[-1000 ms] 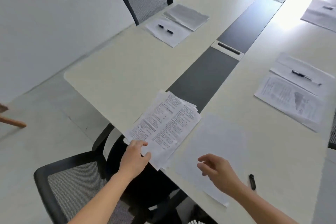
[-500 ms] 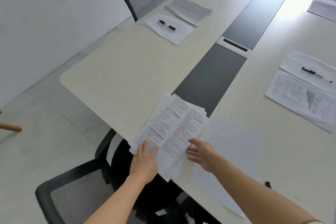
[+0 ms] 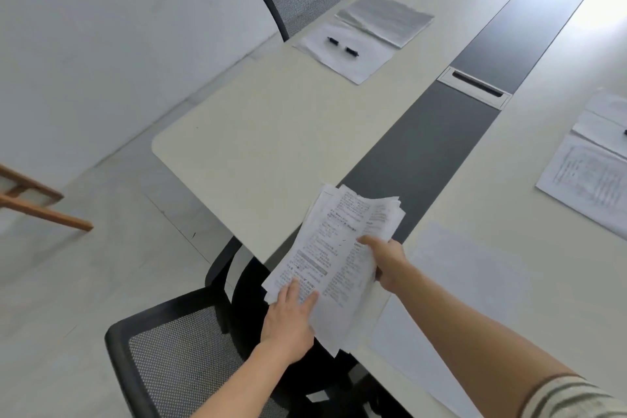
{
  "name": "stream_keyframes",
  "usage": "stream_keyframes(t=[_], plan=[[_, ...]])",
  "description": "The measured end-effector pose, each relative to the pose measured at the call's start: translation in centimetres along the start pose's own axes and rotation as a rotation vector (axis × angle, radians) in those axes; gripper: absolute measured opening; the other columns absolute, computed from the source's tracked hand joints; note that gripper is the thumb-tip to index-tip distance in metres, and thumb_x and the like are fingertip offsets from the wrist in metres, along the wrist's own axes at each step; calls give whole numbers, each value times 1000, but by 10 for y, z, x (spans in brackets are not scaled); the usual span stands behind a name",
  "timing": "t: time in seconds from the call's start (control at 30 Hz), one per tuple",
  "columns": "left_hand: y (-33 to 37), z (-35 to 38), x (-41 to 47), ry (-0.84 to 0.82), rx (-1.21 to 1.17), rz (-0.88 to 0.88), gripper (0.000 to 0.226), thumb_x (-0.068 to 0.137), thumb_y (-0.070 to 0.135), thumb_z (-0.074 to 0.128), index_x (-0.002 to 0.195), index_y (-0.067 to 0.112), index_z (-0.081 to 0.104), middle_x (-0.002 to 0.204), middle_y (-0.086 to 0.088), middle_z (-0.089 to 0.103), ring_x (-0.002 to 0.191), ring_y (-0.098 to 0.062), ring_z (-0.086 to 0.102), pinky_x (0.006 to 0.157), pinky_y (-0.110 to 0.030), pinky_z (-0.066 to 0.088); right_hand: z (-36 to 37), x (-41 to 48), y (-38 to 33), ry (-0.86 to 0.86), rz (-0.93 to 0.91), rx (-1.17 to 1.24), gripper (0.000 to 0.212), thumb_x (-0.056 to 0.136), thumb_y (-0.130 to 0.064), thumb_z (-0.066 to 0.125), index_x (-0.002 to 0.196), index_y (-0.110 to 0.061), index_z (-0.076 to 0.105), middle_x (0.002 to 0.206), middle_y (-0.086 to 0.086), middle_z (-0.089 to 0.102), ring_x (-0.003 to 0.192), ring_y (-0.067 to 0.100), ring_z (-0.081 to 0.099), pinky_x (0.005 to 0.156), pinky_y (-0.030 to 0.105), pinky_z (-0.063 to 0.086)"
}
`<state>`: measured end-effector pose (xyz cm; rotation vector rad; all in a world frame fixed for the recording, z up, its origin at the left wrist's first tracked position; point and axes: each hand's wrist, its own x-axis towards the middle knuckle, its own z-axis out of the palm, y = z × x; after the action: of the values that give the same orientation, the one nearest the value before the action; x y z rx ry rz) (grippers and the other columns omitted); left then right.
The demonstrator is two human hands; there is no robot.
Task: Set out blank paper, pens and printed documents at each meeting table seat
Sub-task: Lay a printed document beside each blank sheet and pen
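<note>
Pinching printed documents [image 3: 339, 241], right hand [image 3: 388, 263], left hand [image 3: 291, 314] touching, long axis far-right

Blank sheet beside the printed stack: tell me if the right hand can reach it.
Probably yes: the blank sheet lies beside the right hand, nothing between. But that hand grips the printed stack, so it must let go first.

Printed stack [image 3: 339, 248]: lay flat on the table, now bowed.
Right hand [image 3: 386, 258]: moved off the blank sheet [image 3: 468, 282] — now grips the stack's right edge.
</note>
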<state>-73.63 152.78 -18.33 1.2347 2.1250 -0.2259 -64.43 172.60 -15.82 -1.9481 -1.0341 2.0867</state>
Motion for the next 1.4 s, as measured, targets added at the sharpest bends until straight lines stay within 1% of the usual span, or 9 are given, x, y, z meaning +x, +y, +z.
stream_keyframes(t=[0.17, 0.27, 0.5, 0.6, 0.83, 1.0, 1.13, 1.23, 1.4], plan=[[-4, -9, 0, -36, -52, 10, 67, 93, 29, 45, 152, 31, 13, 162, -5, -3, 148, -22, 0, 119, -39, 21, -5, -6, 11, 14, -13, -217, 25, 90, -9, 60, 115, -4, 58, 101, 10, 67, 86, 28, 66, 59, 30, 51], [-3, -12, -1, -65, -38, 13, 68, 92, 31, 46, 152, 29, 13, 161, -5, -3, 148, -23, 0, 117, -40, 25, -13, -5, 21, 146, -118, -306, 24, 87, -16, 64, 111, -16, 64, 103, 4, 68, 93, 27, 66, 71, 33, 55], [6, -10, -8, -90, -24, 4, 68, 90, 30, 46, 151, 30, 16, 162, -5, -3, 148, -23, 1, 115, -40, 28, -16, -5, 30, 144, -53, 61, 24, 83, -11, 69, 103, -17, 56, 106, 6, 69, 88, 28, 69, 81, 47, 59], [8, -8, -10, -92, -21, -2, 67, 90, 32, 48, 151, 31, 17, 162, -5, -2, 148, -23, 3, 115, -41, 29, -15, -11, 24, 44, 66, 129, 23, 87, -11, 67, 107, -10, 56, 92, 9, 69, 77, 25, 69, 62, 35, 59], [6, -19, -1, -17, -60, 5, 53, 90, 28, 44, 143, 25, 37, 150, -3, 28, 134, -22, 28, 106, -36, 36, -18, -6, 52, 106, -40, -380, 23, 90, -18, 55, 112, -10, 57, 102, 8, 65, 89, 26, 65, 72, 35, 57], [-17, -29, 19, 227, -400, -217, 62, 87, 30, 57, 144, 20, 33, 144, -6, 36, 129, -23, 38, 101, -36, 42, -38, -5, 66, 81, -69, -444, 17, 92, -19, 52, 107, -11, 56, 100, 6, 64, 88, 24, 64, 77, 37, 56], [-16, -30, 23, 255, -645, -297, 79, 83, 27, 68, 148, 15, 25, 145, -10, 34, 124, -27, 48, 88, -33, 43, -52, -3, 77, 34, -87, -462, 19, 92, -20, 55, 108, -11, 60, 101, 6, 67, 89, 23, 67, 77, 37, 57], [-5, -24, 23, 180, -994, -349, 83, 78, 22, 76, 145, 14, 28, 126, -14, 53, 108, -26, 58, 87, -35, 49, -54, -3, 80, -104, -134, -450, 21, 90, -19, 59, 109, -12, 64, 106, 7, 70, 94, 23, 69, 85, 40, 59], [6, -57, 10, 139, -1545, -270, 37, 76, 2, 76, 109, 10, 62, 108, -11, 71, 93, -26, 70, 73, -40, 58, -55, -24, 56, -194, -418, -492, 20, 91, -26, 61, 106, -15, 69, 106, 6, 72, 97, 22, 70, 86, 48, 58]])
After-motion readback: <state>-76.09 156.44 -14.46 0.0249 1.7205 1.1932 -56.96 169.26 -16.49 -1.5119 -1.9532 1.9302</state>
